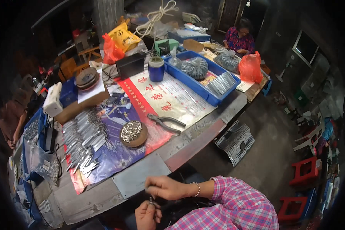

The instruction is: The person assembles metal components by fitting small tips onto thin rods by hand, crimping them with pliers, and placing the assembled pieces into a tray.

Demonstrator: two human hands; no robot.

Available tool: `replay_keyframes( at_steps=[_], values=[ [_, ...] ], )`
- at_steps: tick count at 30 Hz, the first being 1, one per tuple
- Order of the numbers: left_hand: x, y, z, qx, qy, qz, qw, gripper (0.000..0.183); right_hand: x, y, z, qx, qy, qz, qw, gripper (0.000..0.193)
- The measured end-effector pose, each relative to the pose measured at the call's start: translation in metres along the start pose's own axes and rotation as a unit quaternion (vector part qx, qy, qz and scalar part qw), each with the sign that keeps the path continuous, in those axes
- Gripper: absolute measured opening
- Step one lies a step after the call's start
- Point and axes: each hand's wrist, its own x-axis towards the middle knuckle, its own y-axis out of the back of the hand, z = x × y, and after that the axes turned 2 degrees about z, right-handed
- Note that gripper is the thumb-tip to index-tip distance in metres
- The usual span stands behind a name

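At the lower edge, just off the worktable's near side, my left hand (147, 215) is closed, pinching a small dark metal piece (151, 200) that points up between thumb and fingers. Right above it my right hand (165, 188), with a beaded bracelet at the wrist, is curled closed, its fingertips slightly blurred. What those fingers hold, if anything, I cannot make out. Past my hands on the table stands a round brown dish of small silvery metal parts (132, 131). Pliers (166, 122) with dark handles lie right of it. A heap of thin silver metal strips (84, 134) spreads to its left.
A blue tray (214, 100) holds bagged dark parts and silver strips. A blue jar (156, 69) and black box (131, 66) stand behind the poster sheet. One person (239, 38) sits at the far end, another (13, 120) at far left. Red stools (306, 170) stand right.
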Motion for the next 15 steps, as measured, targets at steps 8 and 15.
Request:
replay_keyframes(
  at_steps=[8, 15],
  values=[
    [0.005, 0.002, 0.005, -0.02, -0.02, -0.006, 1.0, 0.024, -0.004, 0.017, -0.027, 0.053, -0.097, 0.033, 0.993, 0.011],
    [0.007, 0.021, 0.002, -0.257, 0.018, -0.142, 0.956, 0.027, 0.007, -0.004, -0.005, 0.164, -0.147, -0.106, 0.97, 0.024]
  ],
)
